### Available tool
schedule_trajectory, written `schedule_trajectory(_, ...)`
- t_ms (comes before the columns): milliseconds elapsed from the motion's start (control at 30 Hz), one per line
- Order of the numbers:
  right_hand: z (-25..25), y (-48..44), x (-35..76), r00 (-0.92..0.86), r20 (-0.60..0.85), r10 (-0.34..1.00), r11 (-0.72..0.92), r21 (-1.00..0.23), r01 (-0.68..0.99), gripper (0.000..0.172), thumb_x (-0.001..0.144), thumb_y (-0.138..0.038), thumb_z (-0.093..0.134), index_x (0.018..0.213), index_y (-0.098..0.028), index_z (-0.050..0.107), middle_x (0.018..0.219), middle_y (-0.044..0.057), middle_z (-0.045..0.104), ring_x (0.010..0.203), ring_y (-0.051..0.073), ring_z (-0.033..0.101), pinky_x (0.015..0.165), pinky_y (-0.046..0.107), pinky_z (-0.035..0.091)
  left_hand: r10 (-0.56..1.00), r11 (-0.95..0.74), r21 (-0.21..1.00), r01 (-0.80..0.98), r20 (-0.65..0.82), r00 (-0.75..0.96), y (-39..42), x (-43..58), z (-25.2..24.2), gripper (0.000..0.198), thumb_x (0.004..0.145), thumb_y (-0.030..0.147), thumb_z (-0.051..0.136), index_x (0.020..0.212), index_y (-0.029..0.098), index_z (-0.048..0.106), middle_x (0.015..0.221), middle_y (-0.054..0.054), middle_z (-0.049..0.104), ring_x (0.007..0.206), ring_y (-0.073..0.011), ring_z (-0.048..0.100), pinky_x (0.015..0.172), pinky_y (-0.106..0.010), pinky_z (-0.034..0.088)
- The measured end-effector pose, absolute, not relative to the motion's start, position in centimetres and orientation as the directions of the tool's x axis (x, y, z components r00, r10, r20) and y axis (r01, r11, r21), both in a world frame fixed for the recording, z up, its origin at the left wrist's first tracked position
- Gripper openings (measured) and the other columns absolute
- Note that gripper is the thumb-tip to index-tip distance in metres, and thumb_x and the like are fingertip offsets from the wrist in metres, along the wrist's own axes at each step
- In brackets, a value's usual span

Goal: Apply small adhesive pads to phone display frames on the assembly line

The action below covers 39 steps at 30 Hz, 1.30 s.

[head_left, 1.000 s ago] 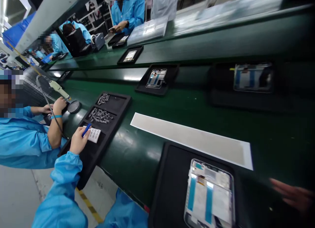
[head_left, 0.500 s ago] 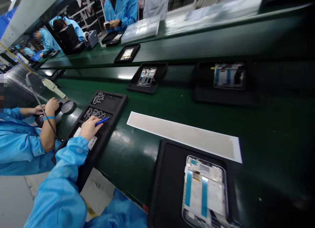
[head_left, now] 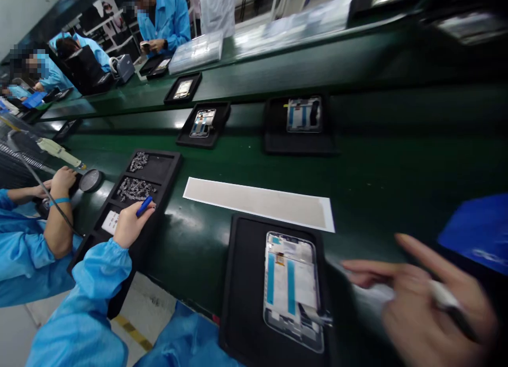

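My left hand [head_left: 130,224] is closed round a blue pen-like tool [head_left: 144,206], over the near edge of a black compartment tray [head_left: 159,168]. A tiny piece shows at its fingertips, too small to name. Small dark parts [head_left: 135,189] fill two of the tray's compartments. At the right, my right hand [head_left: 428,303] is blurred, its index finger and thumb stretched out, with a white-and-black pen-like tool [head_left: 444,295] held in it. Left of that hand, an opened phone frame [head_left: 291,282] with blue strips lies in a black tray [head_left: 244,287].
A long pale strip [head_left: 257,200] lies behind the near tray. More phone frames sit in black trays [head_left: 301,145] farther back. A blue bag-like thing [head_left: 476,229] is at the right. Another person's arm [head_left: 59,224] works at my left, near a round dish [head_left: 91,181].
My right hand has come into view at the right with its tool. My left hand has lifted the blue tool back from the small parts. The camera view has turned rightward.
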State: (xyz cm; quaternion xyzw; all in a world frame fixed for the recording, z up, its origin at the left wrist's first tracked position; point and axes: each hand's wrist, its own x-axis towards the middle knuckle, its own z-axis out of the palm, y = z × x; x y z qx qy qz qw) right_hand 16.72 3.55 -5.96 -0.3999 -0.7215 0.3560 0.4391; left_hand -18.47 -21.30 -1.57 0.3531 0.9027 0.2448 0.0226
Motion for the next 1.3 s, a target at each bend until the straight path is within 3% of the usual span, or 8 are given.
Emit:
schedule_trajectory(200,-2.7,0.9,12.5,-0.799,0.026,0.601,0.139,-0.988,0.072,0.032,0.096,-0.041,0.051,0.122,-0.026,0.062,0.09,0.006,0.077,0.069,0.018,0.071,0.064,0.031,0.06,0.747,0.492,0.55,0.675,0.131,-0.652,-19.3,-11.4,-1.5,0.024,0.09,0.037,0.058,0.098,0.021,0.073,0.094,-0.004,0.075,0.086,-0.0193,0.072,0.081,-0.029,0.057)
schedule_trajectory(400,-3.1,-1.9,6.7,-0.886,-0.189,0.423,-0.278,-0.958,0.072,0.035,0.076,-0.031,0.071,0.109,-0.024,0.062,0.096,0.004,0.074,0.087,0.021,0.072,0.082,0.036,0.056,0.772,0.273,0.521,0.809,0.383,-0.507,-17.1,-5.1,-2.6,0.013,0.092,0.024,0.06,0.101,0.024,0.068,0.094,-0.003,0.073,0.083,-0.0154,0.071,0.079,-0.025,0.058)
schedule_trajectory(600,-3.9,-3.1,5.8,-0.846,-0.212,0.49,-0.467,-0.883,-0.049,0.031,0.072,-0.028,0.072,0.099,-0.024,0.056,0.087,0.0,0.072,0.088,0.02,0.07,0.087,0.035,0.053,0.738,0.175,0.459,0.871,0.524,-0.424,-15.5,-4.1,-3.0,0.009,0.09,0.019,0.063,0.097,0.024,0.067,0.088,-0.002,0.072,0.065,-0.0106,0.067,0.063,-0.02,0.056)
schedule_trajectory(733,-4.0,-2.8,6.1,-0.842,-0.183,0.507,-0.482,-0.87,-0.1,0.033,0.073,-0.026,0.073,0.1,-0.024,0.055,0.087,-0.001,0.071,0.085,0.018,0.07,0.086,0.034,0.053,0.74,0.136,0.575,0.807,0.482,-0.468,-15.1,-4.4,-2.7,0.002,0.088,0.022,0.065,0.09,0.022,0.065,0.082,0.001,0.069,0.049,-0.0064,0.054,0.053,-0.02,0.05)
schedule_trajectory(833,-4.2,-2.2,6.3,-0.833,-0.197,0.516,-0.549,-0.823,-0.146,0.038,0.072,-0.027,0.077,0.102,-0.024,0.054,0.087,-0.002,0.071,0.086,0.017,0.071,0.087,0.034,0.053,0.749,0.189,0.64,0.745,0.396,-0.53,-15.4,-5.5,-3.1,0.005,0.088,0.027,0.066,0.085,0.022,0.065,0.079,0.001,0.068,0.058,-0.0096,0.06,0.058,-0.021,0.052)
schedule_trajectory(1067,-4.4,-1.3,7.4,-0.852,-0.21,0.481,-0.671,-0.714,-0.203,0.042,0.072,-0.025,0.083,0.103,-0.026,0.056,0.087,-0.005,0.067,0.081,0.015,0.072,0.084,0.033,0.055,0.784,0.445,0.452,0.774,0.221,-0.58,-16.2,-9.1,-5.3,0.022,0.087,0.039,0.063,0.103,0.025,0.069,0.093,-0.002,0.068,0.079,-0.0173,0.068,0.065,-0.026,0.053)
schedule_trajectory(1167,-4.2,-1.4,7.8,-0.866,-0.193,0.461,-0.683,-0.701,-0.207,0.039,0.075,-0.025,0.081,0.105,-0.026,0.058,0.087,-0.005,0.066,0.076,0.013,0.071,0.079,0.03,0.056,0.736,0.34,0.591,0.731,0.317,-0.598,-15.9,-8.8,-4.1,0.023,0.092,0.04,0.057,0.101,0.024,0.071,0.084,-0.002,0.063,0.074,-0.0152,0.065,0.063,-0.026,0.051)
schedule_trajectory(1300,-4.2,-1.3,8.0,-0.893,-0.184,0.41,-0.694,-0.698,-0.175,0.038,0.076,-0.027,0.081,0.108,-0.023,0.059,0.084,-0.005,0.066,0.071,0.011,0.07,0.072,0.026,0.055,0.41,-0.04,0.811,0.583,0.546,-0.731,-14.5,-6.6,-1.4,0.052,0.101,0.047,0.038,0.061,0.019,0.058,0.072,-0.002,0.056,0.07,-0.0144,0.058,0.064,-0.028,0.049)
